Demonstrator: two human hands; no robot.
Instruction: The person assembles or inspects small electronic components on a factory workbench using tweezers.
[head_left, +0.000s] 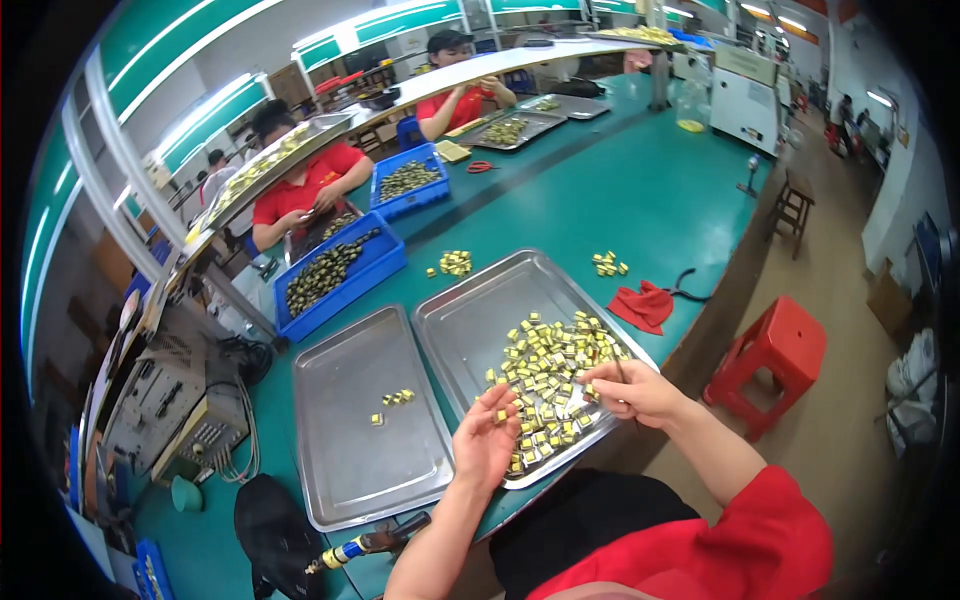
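Note:
A metal tray [470,330] in front of me bears a large heap of small yellow block-shaped components [540,360] with dark and silvery sides. My left hand [486,440] is over its near left edge, palm turned up and fingers curled around one yellow component [502,416]. Above the right side of the heap, my right hand [637,393] is closed in a pinch on a thin dark stick-like tool [620,371]. A yellow component [591,391] shows at its fingertips; whether they grip it is unclear. To the left, a second metal tray [345,450] carries several components [398,397].
Blue bins [390,262] of dark parts stand far left. Small component piles [456,262] lie beyond the trays. A red cloth [642,307] and black-handled pliers [688,288] are at right, near a red stool [775,350]. A powered screwdriver [370,543] lies near left. Two co-workers sit opposite.

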